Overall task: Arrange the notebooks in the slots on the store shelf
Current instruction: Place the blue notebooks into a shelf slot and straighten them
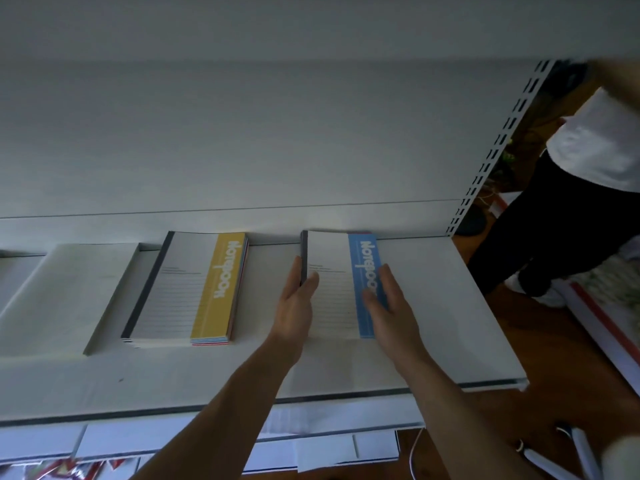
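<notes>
Head view: my left hand [294,303] lies straight-fingered against the spine side of the blue notebook stack [332,289], thumb on the cover. My right hand [388,306] rests flat and open on its blue strip, and neither hand grips. If I push unevenly, the top copies could fan out or the pile could skew. This stack lies at the back of the shelf [433,306], apart from the yellow stack [187,289] just beside a white divider [104,299].
</notes>
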Tool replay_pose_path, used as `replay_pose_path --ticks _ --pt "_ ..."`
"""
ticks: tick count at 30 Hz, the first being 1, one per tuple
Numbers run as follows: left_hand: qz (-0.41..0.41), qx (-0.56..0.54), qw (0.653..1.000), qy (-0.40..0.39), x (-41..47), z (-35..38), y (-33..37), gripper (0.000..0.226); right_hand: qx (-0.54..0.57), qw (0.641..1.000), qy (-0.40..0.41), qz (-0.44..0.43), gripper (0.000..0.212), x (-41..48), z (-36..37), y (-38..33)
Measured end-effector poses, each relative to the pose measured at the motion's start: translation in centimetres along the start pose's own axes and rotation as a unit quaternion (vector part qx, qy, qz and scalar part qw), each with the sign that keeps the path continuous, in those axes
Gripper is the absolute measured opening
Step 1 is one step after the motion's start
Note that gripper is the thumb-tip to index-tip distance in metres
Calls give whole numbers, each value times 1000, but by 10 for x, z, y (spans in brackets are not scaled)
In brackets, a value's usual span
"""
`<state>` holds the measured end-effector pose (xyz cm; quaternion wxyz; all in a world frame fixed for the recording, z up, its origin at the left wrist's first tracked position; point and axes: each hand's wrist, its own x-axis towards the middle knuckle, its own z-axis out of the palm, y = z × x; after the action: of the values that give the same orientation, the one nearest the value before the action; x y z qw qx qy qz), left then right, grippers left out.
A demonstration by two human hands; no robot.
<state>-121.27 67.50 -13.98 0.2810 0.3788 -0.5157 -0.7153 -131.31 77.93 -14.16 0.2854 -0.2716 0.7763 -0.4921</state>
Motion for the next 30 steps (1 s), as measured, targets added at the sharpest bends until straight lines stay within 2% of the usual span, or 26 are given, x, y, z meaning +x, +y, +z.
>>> replay_pose_path --ticks 4,7,12,17,20,22,24,27,29,30 --pt "10 51 998 -26 5 1 1 22 -36 999 -3 -1 61 9 -1 2" --pt "28 79 996 -27 9 2 3 24 -50 999 -13 3 67 20 -3 6" --pt "5 52 998 -18 6 3 2 28 -44 999 -22 -11 63 13 -3 -2" --pt "-22 75 997 -24 -1 6 15 49 -40 998 -49 -5 67 15 -7 -1" --pt "-55 116 992 -18 -4 5 26 66 -59 996 -72 15 53 6 -19 -19" --pt "-29 149 988 -3 -7 1 33 70 -115 993 -24 -16 41 9 -28 -25" --pt "6 160 987 1 -14 -8 40 68 -183 980 42 -71 36 12 -30 -37" --pt "25 183 983 -23 -32 -35 53 47 -289 950 30 -118 38 14 -12 -56" --pt "37 279 959 -9 -48 -66 63 35 -335 931 2 -146 36 14 15 -74" --pt "43 364 930 6 -58 -85 70 33 -350 922 -12 -164 35 13 33 -84"
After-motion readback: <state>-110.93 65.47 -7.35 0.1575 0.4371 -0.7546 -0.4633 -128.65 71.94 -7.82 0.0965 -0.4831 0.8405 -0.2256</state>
